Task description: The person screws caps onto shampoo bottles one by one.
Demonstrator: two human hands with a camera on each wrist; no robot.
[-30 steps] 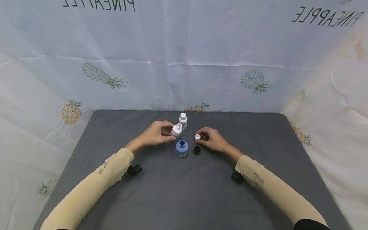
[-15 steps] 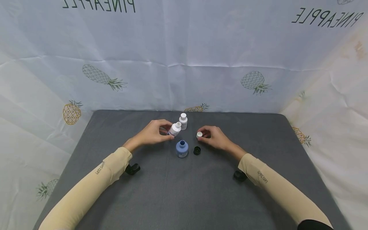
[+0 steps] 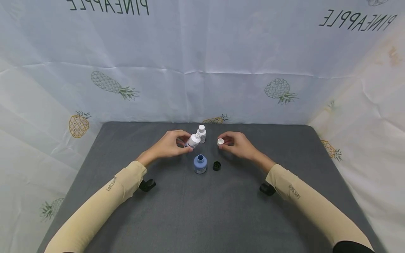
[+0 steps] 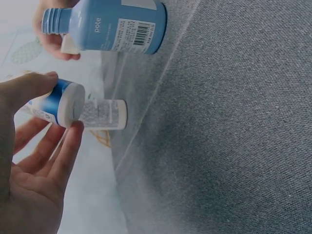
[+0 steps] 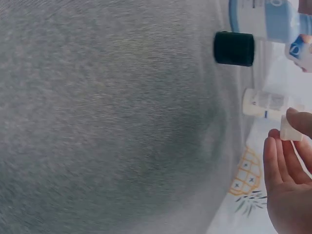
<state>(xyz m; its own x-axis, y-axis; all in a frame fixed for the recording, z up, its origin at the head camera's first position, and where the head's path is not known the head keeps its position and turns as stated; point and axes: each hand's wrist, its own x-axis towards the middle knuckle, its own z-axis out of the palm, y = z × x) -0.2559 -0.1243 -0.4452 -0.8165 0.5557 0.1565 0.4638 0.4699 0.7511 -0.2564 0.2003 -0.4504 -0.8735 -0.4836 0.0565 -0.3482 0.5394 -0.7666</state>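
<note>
My left hand point(image 3: 174, 143) holds a small white bottle point(image 3: 193, 140) with a blue label, tilted to the right, its neck uncapped. In the left wrist view the thumb and fingers grip this bottle point(image 4: 54, 103) near its base, which is off the table. My right hand point(image 3: 238, 144) pinches a small white cap point(image 3: 220, 141), hollow side up. A second white bottle point(image 3: 201, 134) stands capped just behind the held one, partly hidden by it. In front, between the hands, a blue bottle point(image 3: 200, 164) stands upright with its mouth uncovered. A black cap point(image 3: 216, 166) lies beside it, hollow side up.
A dark grey cloth covers the table point(image 3: 202, 211). Close behind its far edge hangs a pale curtain point(image 3: 202, 91) with pineapple prints, which also runs along both sides. Black straps with small camera mounts sit under both wrists.
My right hand has moved away and slightly right with the white cap. My left hand drew back a little left with its bottle, then returned slightly right. Blue bottle and black cap stayed put.
</note>
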